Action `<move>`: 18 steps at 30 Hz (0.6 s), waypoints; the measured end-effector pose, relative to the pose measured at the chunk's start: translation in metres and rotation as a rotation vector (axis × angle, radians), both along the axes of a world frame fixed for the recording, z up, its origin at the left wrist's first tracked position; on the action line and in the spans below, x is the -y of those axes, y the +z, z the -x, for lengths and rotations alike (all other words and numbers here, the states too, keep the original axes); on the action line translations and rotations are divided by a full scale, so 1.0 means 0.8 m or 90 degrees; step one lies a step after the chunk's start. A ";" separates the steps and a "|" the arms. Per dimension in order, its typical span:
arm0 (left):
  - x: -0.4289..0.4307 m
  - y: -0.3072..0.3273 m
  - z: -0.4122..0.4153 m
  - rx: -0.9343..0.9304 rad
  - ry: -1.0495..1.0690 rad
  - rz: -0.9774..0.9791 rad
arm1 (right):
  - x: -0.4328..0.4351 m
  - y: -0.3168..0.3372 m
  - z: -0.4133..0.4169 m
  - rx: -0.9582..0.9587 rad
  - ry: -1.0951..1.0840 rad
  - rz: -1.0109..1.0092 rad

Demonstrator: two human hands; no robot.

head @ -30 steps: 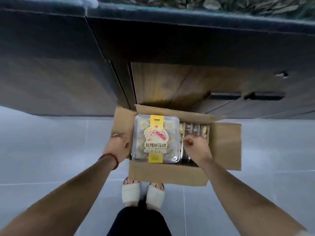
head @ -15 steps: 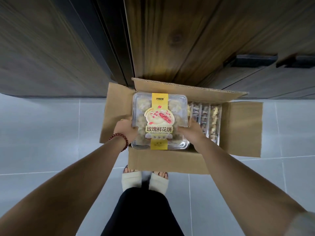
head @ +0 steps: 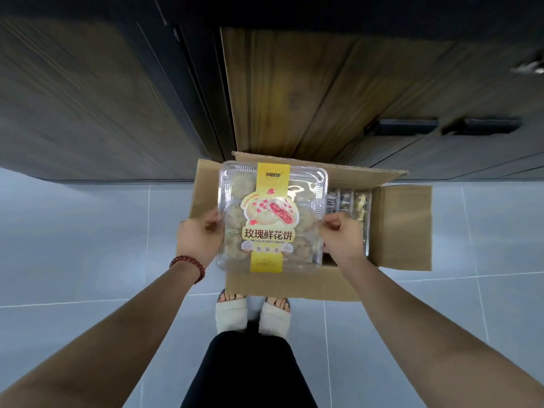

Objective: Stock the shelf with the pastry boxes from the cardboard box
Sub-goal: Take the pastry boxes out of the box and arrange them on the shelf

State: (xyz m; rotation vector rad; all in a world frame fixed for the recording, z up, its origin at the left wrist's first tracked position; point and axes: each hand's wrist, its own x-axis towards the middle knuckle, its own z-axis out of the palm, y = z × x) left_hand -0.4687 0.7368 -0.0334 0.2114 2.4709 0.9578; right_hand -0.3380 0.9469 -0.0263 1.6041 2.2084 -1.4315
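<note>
A clear plastic pastry box (head: 272, 216) with a yellow label band is held flat above the open cardboard box (head: 403, 228) on the floor. My left hand (head: 200, 240) grips its left edge and my right hand (head: 343, 240) grips its right edge. More pastry boxes (head: 350, 206) stand on edge inside the cardboard box, partly hidden by the held one and my right hand. No shelf surface is visible.
Dark wooden cabinet fronts (head: 309, 92) with two black recessed handles (head: 406, 126) rise just behind the cardboard box. Grey tiled floor (head: 88, 245) spreads left and right. My feet in light sandals (head: 253, 315) stand right against the box's near wall.
Both hands have lifted the pastry box up out of the cardboard box toward the camera. The view has tilted and moved closer to the box.
</note>
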 end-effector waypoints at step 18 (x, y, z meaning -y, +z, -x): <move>-0.006 0.469 0.050 -0.394 0.035 -0.280 | -0.034 0.482 0.033 -0.424 0.128 -0.296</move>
